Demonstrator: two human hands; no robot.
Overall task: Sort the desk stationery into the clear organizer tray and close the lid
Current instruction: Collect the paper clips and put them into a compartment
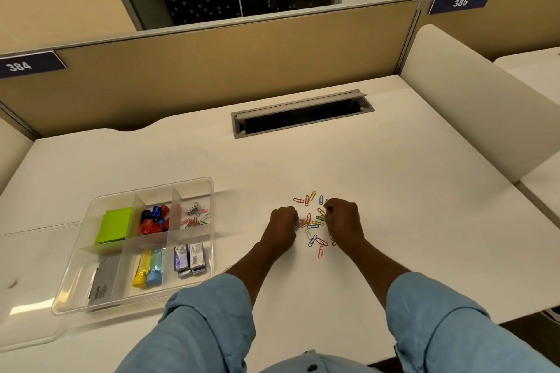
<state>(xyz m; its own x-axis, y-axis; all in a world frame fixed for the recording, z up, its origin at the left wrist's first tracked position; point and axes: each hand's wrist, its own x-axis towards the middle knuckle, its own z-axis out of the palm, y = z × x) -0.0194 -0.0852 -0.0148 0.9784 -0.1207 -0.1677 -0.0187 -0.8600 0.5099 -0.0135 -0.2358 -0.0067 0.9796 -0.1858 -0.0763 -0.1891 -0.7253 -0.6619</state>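
Left hand (283, 221) and right hand (342, 218) curling, pinching scattered coloured wire paperclips (315, 222) lying between them on white counter (394, 206); clear plastic organizer tray (209, 191) sitting left, path unobstructed.

We list a clear organizer tray (209, 191), lidless, on the desk's left side, divided into six compartments: green sticky notes (114, 225); red, blue and black binder clips (154, 219); coloured paper clips (195, 215); a grey card (101, 285); yellow and blue highlighters (148, 266); staple boxes (190, 257). Its clear lid (27, 281) lies flat, touching the tray's left edge. We count loose paper clips (315, 221) scattered right of the tray.
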